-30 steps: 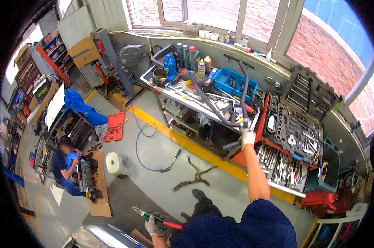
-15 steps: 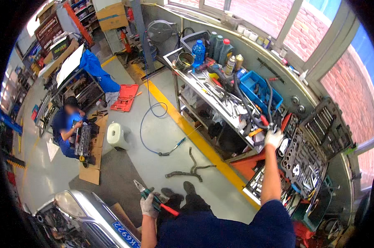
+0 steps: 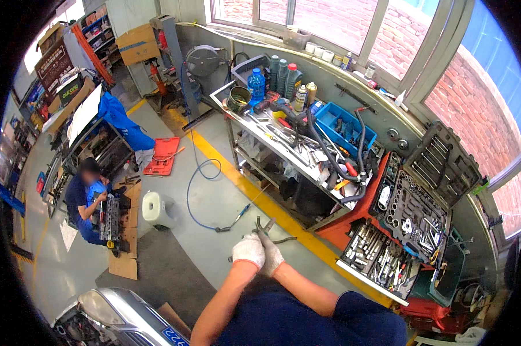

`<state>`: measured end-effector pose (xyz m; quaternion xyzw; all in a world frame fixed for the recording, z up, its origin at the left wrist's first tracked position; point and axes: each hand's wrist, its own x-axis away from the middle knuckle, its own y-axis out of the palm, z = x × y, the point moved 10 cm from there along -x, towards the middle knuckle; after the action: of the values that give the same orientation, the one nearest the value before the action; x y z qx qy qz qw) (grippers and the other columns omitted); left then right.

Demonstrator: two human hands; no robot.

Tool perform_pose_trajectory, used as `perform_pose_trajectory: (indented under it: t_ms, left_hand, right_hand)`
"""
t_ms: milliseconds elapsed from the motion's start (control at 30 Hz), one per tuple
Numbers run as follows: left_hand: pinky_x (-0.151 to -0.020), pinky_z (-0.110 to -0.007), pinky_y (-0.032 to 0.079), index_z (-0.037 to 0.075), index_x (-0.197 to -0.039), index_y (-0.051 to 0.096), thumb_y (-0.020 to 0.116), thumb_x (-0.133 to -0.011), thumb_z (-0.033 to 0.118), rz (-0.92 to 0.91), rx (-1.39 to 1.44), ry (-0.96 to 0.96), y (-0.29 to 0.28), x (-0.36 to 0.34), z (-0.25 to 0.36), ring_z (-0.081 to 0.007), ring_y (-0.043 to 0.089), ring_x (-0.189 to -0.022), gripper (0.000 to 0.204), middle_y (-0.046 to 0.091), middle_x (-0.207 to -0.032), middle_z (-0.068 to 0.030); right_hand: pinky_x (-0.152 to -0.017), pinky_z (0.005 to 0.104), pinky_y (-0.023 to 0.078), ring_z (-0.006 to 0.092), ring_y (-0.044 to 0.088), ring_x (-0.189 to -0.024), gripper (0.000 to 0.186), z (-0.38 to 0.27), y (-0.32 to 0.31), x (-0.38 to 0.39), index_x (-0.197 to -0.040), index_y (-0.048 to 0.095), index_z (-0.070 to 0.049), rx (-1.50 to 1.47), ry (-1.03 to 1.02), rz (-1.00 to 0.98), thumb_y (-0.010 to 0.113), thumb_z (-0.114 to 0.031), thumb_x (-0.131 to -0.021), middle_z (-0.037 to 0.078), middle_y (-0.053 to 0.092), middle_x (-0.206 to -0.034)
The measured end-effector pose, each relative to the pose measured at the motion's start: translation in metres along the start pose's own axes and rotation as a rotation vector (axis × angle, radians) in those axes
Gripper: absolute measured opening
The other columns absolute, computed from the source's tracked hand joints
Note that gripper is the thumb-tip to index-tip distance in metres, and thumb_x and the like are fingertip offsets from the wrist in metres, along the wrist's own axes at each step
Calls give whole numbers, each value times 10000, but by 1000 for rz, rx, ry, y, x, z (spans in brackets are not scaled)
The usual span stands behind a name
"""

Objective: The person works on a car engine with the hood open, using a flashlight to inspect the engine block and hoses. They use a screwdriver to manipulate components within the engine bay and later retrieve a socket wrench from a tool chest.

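My gloved left hand (image 3: 247,251) and gloved right hand (image 3: 272,259) are pressed together in front of me, above the floor. Both are closed around a pair of pliers (image 3: 264,225), whose metal jaws stick out past the fingers. The handles are hidden in the gloves. Behind my hands a dark branched hose (image 3: 286,240) lies on the floor, mostly covered from view. On the right, a black curved hose (image 3: 361,187) rests over the near end of the tool-strewn bench (image 3: 221,92).
An open socket drawer (image 3: 371,265) juts out on my right, below an open socket case (image 3: 413,213). A car front (image 3: 122,311) stands at lower left. At left a co-worker (image 3: 87,199) crouches by an engine part. A white stool (image 3: 155,209) and blue air hose (image 3: 192,207) are on the floor.
My right hand has left the black hose on the bench and come to my left hand. My left hand has risen with the pliers, and both now close around them. The view has shifted.
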<state>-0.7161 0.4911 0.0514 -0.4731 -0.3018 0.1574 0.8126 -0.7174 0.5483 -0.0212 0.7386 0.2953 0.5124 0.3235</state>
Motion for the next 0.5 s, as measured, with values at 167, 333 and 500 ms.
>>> perform_pose_trajectory:
  t_ms: [167, 333, 500]
  left_hand:
    - [-991, -469, 548, 26, -1293, 634, 549, -936, 148, 153, -142, 296, -19, 0, 53, -397, 669, -1127, 387, 644, -1263, -240]
    - [-1137, -525, 436, 36, -1400, 570, 764, -804, 182, 350, 213, 410, -125, 39, 65, -445, 491, -1377, 643, 488, -1518, -240]
    - [-1156, -474, 436, 14, -1356, 644, 733, -874, 182, 418, 571, -298, -33, 100, -181, -411, 547, -1365, 518, 590, -1448, -243]
  right_hand:
    - [-974, 465, 570, 307, 701, -1022, 376, -45, -4, -12, -1186, 649, -74, -213, -112, 26, 555, -423, -1081, 120, 730, -1083]
    - [-617, 387, 474, 221, 532, -613, 175, -162, -29, -73, -809, 539, -121, -94, -170, -4, 589, -227, -939, 29, 512, -704]
    - [-750, 437, 543, 318, 658, -819, 177, -352, -20, -150, -1020, 665, -28, 981, -485, 275, 636, -188, -951, 165, 651, -923]
